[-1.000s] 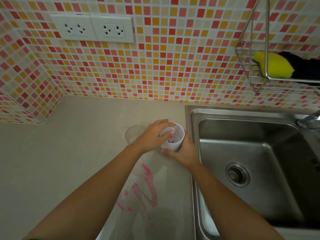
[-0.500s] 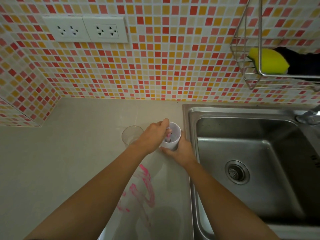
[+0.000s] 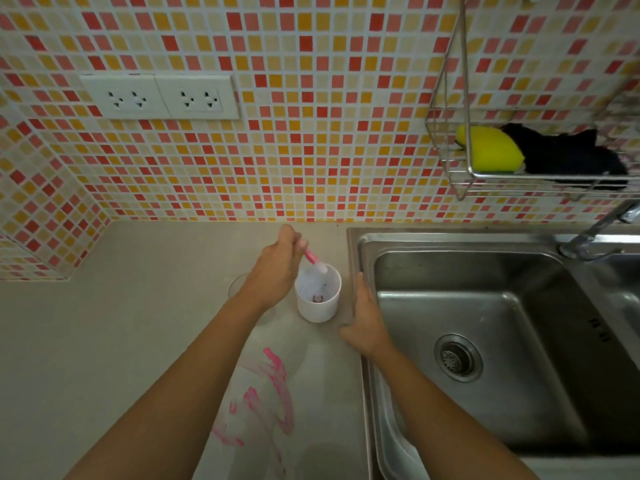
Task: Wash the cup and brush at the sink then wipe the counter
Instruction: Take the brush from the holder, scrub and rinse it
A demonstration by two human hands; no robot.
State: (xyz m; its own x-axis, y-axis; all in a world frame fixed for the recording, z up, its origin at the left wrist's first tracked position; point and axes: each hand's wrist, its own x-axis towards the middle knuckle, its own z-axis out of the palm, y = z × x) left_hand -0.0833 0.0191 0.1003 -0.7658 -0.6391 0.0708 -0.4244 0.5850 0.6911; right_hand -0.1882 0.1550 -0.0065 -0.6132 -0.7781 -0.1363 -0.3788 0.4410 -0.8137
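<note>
Cup (image 3: 318, 299) is white and stands upright on the table (image 3: 104, 341), just left of the sink (image 3: 353, 244), with a little pinkish residue at its bottom. My left hand (image 3: 275, 271) sits just beside the cup on its left, and its fingers (image 3: 289, 237) are curled round the pink handle of the brush (image 3: 311, 257). I see the brush tilted, with its pale lower end over the cup's far rim. Whether that end touches the rim I cannot tell from here.

My right hand (image 3: 367, 320) lies on the other side, along the sink's left edge. Its fingers (image 3: 362, 285) are straight and relaxed, grasping nothing, and a narrow gap shows between them and the cup.

Behind my left wrist I can make out part of a clear glass (image 3: 237, 285), mostly hidden by the hand. Nearer to me, pink smears (image 3: 277, 393) streak the table between my two forearms.

I see the sink as a steel basin with its drain (image 3: 457, 358) near the middle, and the tap (image 3: 595, 232) at its far right corner. Above it a wire rack (image 3: 460, 188) hangs on the tiled wall (image 3: 311, 150), holding a yellow sponge (image 3: 488, 148) with a black cloth (image 3: 568, 155) touching its right side. Two white sockets (image 3: 159, 97) are set in the wall to the left.
</note>
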